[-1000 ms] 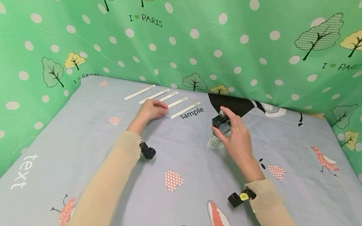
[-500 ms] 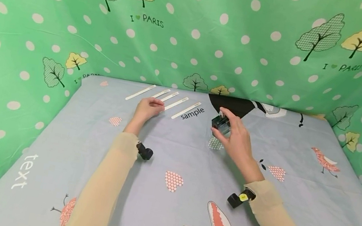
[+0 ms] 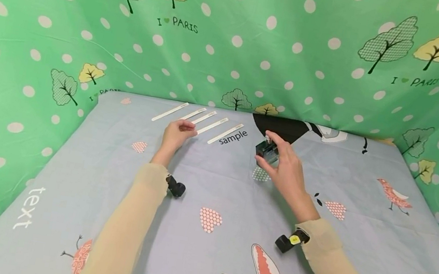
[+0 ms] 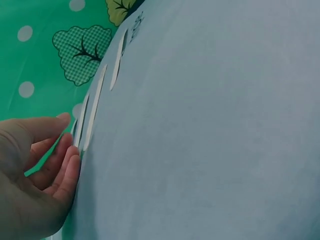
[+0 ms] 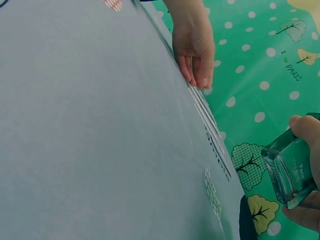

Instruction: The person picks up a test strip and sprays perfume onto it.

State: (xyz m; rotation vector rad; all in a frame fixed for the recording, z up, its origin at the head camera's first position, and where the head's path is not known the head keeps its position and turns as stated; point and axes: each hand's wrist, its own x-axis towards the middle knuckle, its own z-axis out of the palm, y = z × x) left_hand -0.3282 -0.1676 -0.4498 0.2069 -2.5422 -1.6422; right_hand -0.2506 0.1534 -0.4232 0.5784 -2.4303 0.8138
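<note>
My right hand [image 3: 288, 171] grips a square dark glass perfume bottle [image 3: 267, 153] between thumb and fingers, held tilted on its spray-top side. In the right wrist view the clear bottle [image 5: 290, 167] shows the lettering "Paris". Several narrow white paper test strips [image 3: 168, 112] lie slantwise in a row at the back of the table. My left hand [image 3: 177, 137] is at the near ends of the middle strips, fingers bent loosely. In the left wrist view, thumb and fingertips of the left hand [image 4: 45, 165] stand apart beside the strips [image 4: 95, 110], with nothing visible held.
A grey-blue printed cloth [image 3: 216, 180] covers the table, with "sample" lettering beside the rightmost strip. A green dotted curtain [image 3: 237, 37] hangs around the back and sides. Each wrist wears a small black camera [image 3: 176, 188].
My left hand has moved left along the strips, uncovering more of the fourth strip from the left. The right hand with the perfume bottle has barely moved.
</note>
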